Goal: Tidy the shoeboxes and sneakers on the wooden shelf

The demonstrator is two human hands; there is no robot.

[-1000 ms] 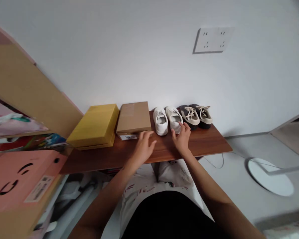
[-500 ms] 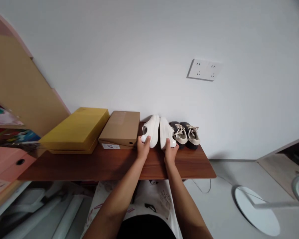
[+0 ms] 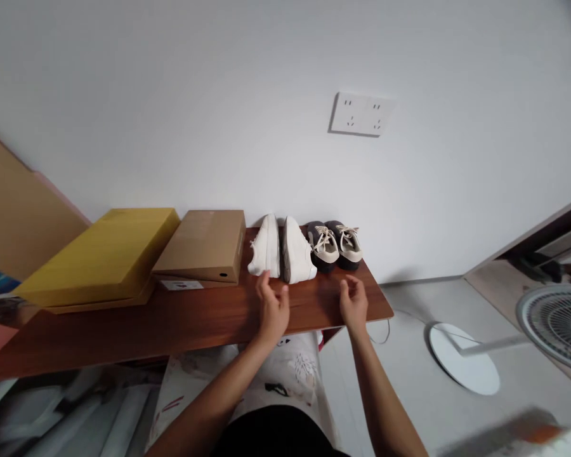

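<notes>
Two white sneakers rest on their sides on the brown wooden shelf (image 3: 204, 324), soles turned towards each other: a left white sneaker (image 3: 264, 249) and a right white sneaker (image 3: 297, 252). My left hand (image 3: 273, 307) is open just in front of the left one's heel, fingers apart; whether a fingertip touches it I cannot tell. Open and holding nothing, my right hand (image 3: 354, 301) hovers over the shelf's right end. It is nearest to the right dark shoe (image 3: 350, 252), which stands upright beside the left dark shoe (image 3: 324, 251); both have cream laces and heels.
A brown shoebox (image 3: 202, 244) and a yellow box (image 3: 107, 254) stand left of the sneakers. Behind the shelf rises a white wall with a socket plate (image 3: 361, 114). A fan (image 3: 559, 327) with a round white base (image 3: 471, 368) stands on the floor at right.
Both hands have let go of the white sneakers, which now lie on the shelf. My right hand has moved right, in front of the dark shoes. The view has shifted right.
</notes>
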